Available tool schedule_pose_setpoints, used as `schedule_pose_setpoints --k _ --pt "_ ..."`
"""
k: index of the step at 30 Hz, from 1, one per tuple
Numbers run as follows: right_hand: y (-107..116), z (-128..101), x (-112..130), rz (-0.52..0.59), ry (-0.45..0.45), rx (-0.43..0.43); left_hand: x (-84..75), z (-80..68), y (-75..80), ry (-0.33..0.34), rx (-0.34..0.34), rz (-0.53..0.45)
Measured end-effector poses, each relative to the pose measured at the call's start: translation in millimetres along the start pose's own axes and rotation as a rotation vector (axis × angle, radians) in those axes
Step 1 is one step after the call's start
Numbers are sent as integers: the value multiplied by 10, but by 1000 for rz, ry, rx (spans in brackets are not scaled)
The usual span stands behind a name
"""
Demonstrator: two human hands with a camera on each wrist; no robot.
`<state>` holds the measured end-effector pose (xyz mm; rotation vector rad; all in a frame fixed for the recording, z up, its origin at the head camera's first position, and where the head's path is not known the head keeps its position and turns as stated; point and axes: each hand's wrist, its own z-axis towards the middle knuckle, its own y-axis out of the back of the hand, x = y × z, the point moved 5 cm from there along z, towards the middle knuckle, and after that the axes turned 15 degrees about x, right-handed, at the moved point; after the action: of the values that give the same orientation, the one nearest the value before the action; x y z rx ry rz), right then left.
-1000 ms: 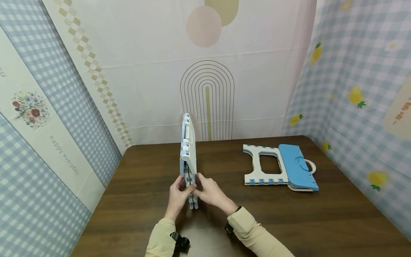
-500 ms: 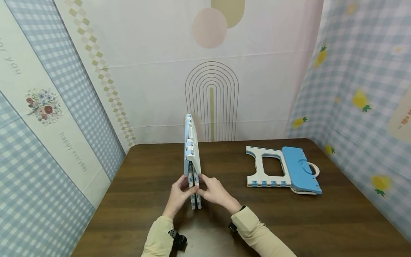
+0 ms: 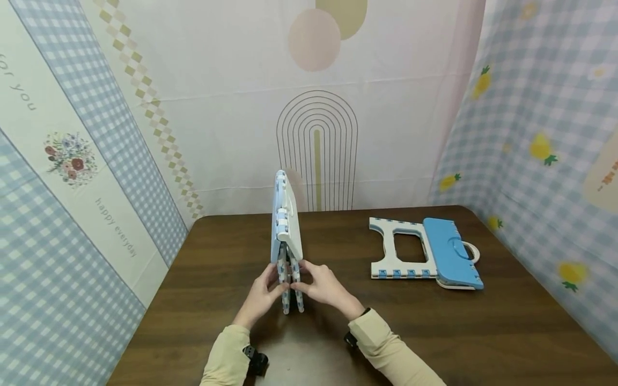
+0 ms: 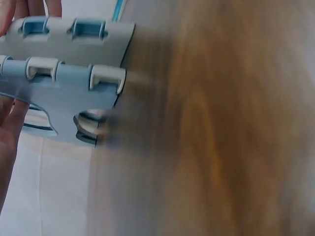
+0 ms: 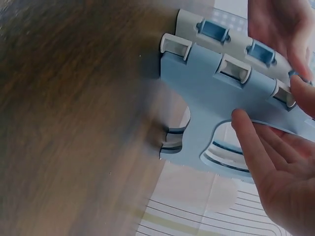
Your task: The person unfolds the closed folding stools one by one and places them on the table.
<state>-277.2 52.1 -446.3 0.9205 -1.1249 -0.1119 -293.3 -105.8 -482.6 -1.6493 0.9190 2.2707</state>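
A folding step stool (image 3: 293,225) in pale blue and white stands upright on the table, its two halves of the seat tilted together at the top. Its legs are parted by a narrow gap. On the left leg, my left hand (image 3: 263,296) grips with the thumb on the near edge and the fingers round the outer side. My right hand (image 3: 324,287) holds the right leg the same way. In the right wrist view, the right index finger lies along the blue leg panel (image 5: 202,81), beside its cut-out. Hinge knuckles line the leg edges.
To the right, a second folding step stool (image 3: 454,252), blue and white with a white handle (image 3: 473,252), lies flat on the brown wooden table (image 3: 217,257). Patterned cloth hangings (image 3: 227,145) enclose the table behind and at both sides.
The stool's legs have moved apart from nearly touching to a visible gap. My left hand has shifted slightly left with its leg, and the seat halves tilt apart more.
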Motion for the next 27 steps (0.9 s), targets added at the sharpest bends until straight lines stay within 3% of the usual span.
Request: schedule_pose_setpoints --k 4,11,19,27 --pt "64 -53 -24 6 -3 -7 -23 5 10 20 10 18" --pt "107 -82 -89 -2 -10 -8 -84 6 37 -8 7 30" --pt "129 -107 -126 20 -33 22 -77 -30 77 34 -15 33" --pt "168 -146 -133 -4 -33 25 -74 -50 105 21 -25 56"
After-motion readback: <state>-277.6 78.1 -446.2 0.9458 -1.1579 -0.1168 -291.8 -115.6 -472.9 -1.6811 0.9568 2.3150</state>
